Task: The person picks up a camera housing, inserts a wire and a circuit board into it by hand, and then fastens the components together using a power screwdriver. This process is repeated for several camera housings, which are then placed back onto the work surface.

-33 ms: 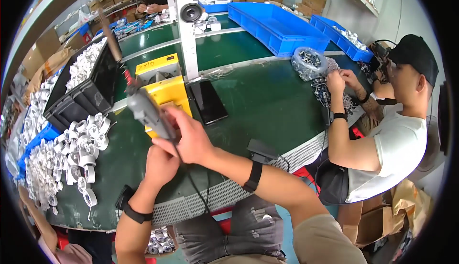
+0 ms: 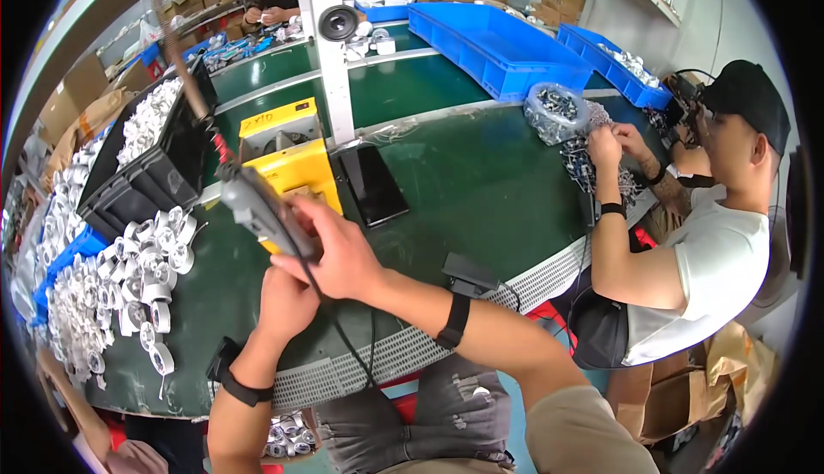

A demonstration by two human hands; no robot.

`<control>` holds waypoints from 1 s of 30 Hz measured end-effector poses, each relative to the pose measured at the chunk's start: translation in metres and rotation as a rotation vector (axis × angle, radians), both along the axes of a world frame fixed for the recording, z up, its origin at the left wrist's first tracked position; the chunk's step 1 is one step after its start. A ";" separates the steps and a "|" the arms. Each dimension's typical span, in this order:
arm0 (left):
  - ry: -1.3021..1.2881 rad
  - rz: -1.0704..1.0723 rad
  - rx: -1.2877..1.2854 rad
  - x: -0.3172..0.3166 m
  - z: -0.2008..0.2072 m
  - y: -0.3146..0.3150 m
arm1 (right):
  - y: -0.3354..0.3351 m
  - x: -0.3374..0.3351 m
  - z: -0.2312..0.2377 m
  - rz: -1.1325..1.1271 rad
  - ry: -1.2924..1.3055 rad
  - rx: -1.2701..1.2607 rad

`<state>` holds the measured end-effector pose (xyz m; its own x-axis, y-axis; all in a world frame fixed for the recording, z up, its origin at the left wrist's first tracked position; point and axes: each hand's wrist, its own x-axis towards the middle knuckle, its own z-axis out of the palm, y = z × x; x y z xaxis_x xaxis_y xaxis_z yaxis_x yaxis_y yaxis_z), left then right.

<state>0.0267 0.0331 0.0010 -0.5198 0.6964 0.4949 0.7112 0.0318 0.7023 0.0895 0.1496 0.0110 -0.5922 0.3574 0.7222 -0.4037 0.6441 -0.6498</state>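
Observation:
A grey electric screwdriver (image 2: 264, 209) is gripped in my right hand (image 2: 345, 255), its body slanting up to the left. A red coiled cord (image 2: 225, 149) joins its top end, and a black cable runs from it down toward the table's near edge. Just below and to the left, my left hand (image 2: 287, 304) is closed, its fingertips tucked behind my right hand; whatever they hold is hidden. Right behind the screwdriver stands a yellow box-shaped machine (image 2: 292, 165), partly covered by it. A black phone-like slab (image 2: 373, 184) lies beside that machine.
White round parts (image 2: 154, 289) with short wires heap on the green table at left, before a black crate (image 2: 159, 178) of white pieces. A white post (image 2: 333, 70) rises behind. Blue trays (image 2: 506, 75) stand at the back. At right a co-worker (image 2: 704, 259) handles small metal parts.
The screwdriver and my right hand have shifted slightly to the left. My left hand stays close to where it was.

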 end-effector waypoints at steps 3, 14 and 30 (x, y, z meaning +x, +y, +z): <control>0.016 -0.108 -0.053 -0.013 -0.003 0.003 | 0.005 0.003 0.002 0.026 -0.001 -0.070; -0.130 0.127 -0.282 -0.003 0.009 0.002 | 0.155 -0.041 -0.001 -0.178 -0.483 0.422; -0.152 0.142 -0.232 -0.001 0.013 0.001 | 0.156 -0.065 -0.017 -0.210 -0.782 0.502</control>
<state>0.0253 0.0346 0.0143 -0.6760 0.6967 0.2402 0.5754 0.2953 0.7627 0.0248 0.3059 -0.0062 -0.9317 0.2670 0.2464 0.1838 0.9314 -0.3142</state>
